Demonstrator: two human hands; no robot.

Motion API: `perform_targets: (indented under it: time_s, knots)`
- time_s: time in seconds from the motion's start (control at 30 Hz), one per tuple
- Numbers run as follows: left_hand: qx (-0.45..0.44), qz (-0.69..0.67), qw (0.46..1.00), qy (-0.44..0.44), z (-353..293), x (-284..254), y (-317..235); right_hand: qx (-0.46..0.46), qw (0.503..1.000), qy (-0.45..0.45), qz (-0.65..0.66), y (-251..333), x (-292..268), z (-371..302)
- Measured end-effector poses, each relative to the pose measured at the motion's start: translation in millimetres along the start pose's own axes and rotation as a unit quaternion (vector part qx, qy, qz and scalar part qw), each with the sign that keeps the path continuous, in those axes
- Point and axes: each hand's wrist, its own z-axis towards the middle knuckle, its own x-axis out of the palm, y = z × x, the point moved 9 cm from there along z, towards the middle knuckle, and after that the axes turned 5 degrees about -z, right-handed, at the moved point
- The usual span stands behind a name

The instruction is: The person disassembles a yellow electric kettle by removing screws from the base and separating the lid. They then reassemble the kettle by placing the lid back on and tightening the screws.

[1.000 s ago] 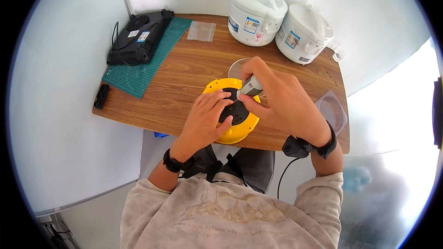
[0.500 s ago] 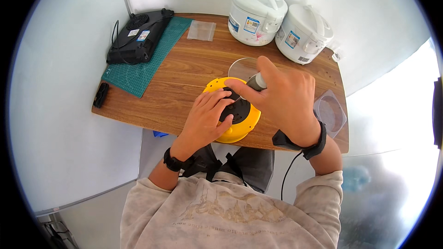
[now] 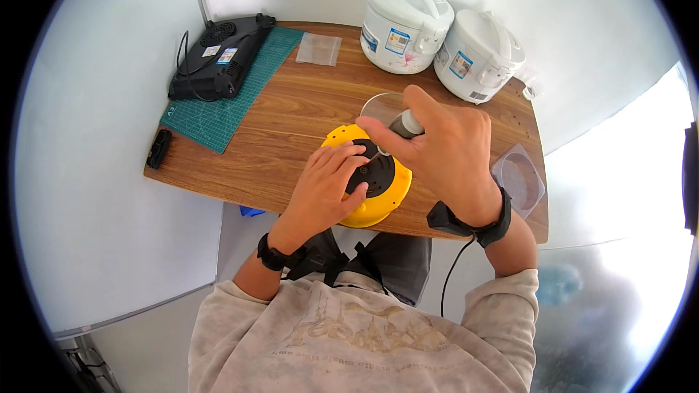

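Observation:
A round yellow housing (image 3: 400,193) with a black slotted disc (image 3: 381,177) in its middle lies near the table's front edge. My left hand (image 3: 320,185) rests over its left side, fingers spread and fingertips on the disc. My right hand (image 3: 451,156) is closed round the grey handle of a screwdriver (image 3: 405,126), held tilted above the housing. The shaft slants down to the disc beside my left index finger. My fingers partly hide the tip, and I cannot make out a screw under it.
Two white rice cookers (image 3: 397,18) stand at the back right. A clear round lid (image 3: 378,105) lies behind the housing, and a clear plastic tray (image 3: 520,182) sits at right. At left are a green cutting mat (image 3: 211,124), a black appliance (image 3: 218,65) with its cord, a small black object (image 3: 159,149) and a plastic bag (image 3: 318,49).
My right hand has shifted very slightly to the left, still holding the screwdriver tilted on the disc. My left hand keeps its place on the housing.

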Motion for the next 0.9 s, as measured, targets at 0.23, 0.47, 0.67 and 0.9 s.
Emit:
perform_targets:
  time_s: [0.23, 0.47, 0.67, 0.9]
  knots:
    - [0.006, 0.0, 1.0, 0.0, -0.4, 1.6, 0.6, 0.005, 1.0, 0.003, -0.012, -1.4, 5.2, -1.2]
    - [0.004, 0.023, 1.0, 0.0, -0.1, 0.8, -0.3, 0.005, 0.999, 0.017, -0.027, 7.3, 4.0, 2.7]
    - [0.01, 0.027, 0.999, -0.015, -1.6, 0.6, 1.0, 0.004, 0.999, 0.039, -0.031, 17.0, 8.2, 4.4]
    - [0.001, 0.013, 1.0, 0.002, -0.4, 1.2, 2.3, -0.032, 0.997, 0.065, 0.035, 18.5, 14.0, 5.0]
